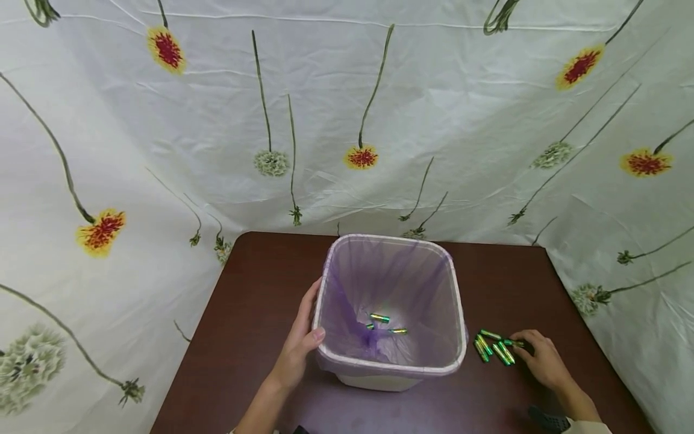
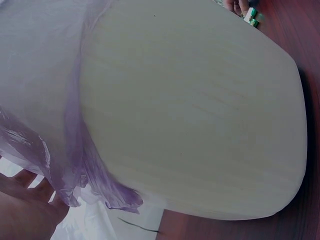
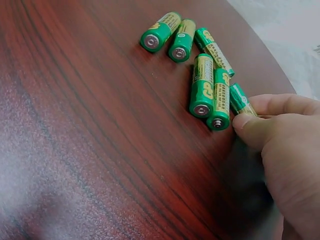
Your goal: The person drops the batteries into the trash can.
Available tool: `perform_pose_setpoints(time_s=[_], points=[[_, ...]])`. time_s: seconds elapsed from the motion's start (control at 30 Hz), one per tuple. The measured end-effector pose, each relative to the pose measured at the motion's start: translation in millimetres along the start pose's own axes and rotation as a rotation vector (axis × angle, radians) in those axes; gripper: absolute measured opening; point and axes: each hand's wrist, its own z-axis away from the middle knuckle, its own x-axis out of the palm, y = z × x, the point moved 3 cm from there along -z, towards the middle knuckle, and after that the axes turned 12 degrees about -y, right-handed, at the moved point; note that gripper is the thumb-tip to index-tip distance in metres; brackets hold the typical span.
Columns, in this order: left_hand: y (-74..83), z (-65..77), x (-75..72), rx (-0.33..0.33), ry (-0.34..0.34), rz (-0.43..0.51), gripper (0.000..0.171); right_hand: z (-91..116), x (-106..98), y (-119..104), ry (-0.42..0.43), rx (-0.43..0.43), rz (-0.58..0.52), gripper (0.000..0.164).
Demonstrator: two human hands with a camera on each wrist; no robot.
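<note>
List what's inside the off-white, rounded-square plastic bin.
Three small green-and-gold cylindrical batteries lie at the bottom, on the translucent purple plastic liner. One shows only in part. Anything under the liner's bunched folds is covered and can't be seen.

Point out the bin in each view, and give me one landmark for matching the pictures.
Head: below and right of centre, the bin stands open end up.
Left wrist: its pale outer wall fills most of the frame, purple liner at left.
Right wrist: not in the picture.
Shared landmark: loose green batteries by the right hand, partly cut off at the left wrist view's top edge.
</note>
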Motion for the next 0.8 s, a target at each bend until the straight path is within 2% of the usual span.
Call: perform_pose_setpoints(time_s=[0.2, 0.53, 0.63, 0.8], points=[[0.2, -0.2, 0.5, 0.01, -0.005, 0.005, 0.077, 1.0, -0.9, 0.4, -0.009, 0.017, 0.01, 0.017], [-0.7, -3.0, 1.6, 0.017, -0.007, 0.007, 0.077, 5.5, -2.6, 5.6, -0.013, 0.12, -0.025, 0.014], [-0.8, -2.5, 1.7, 0.017, -0.003, 0.001, 0.077, 6.7, -3.5, 3.1, 0.019, 0.127, -0.029, 0.014], [-1.2, -1.9, 0.9, 0.013, 0.002, 0.009, 0.077, 6.5, -6.4, -5.1, 0.142, 0.083, -0.003, 0.013]])
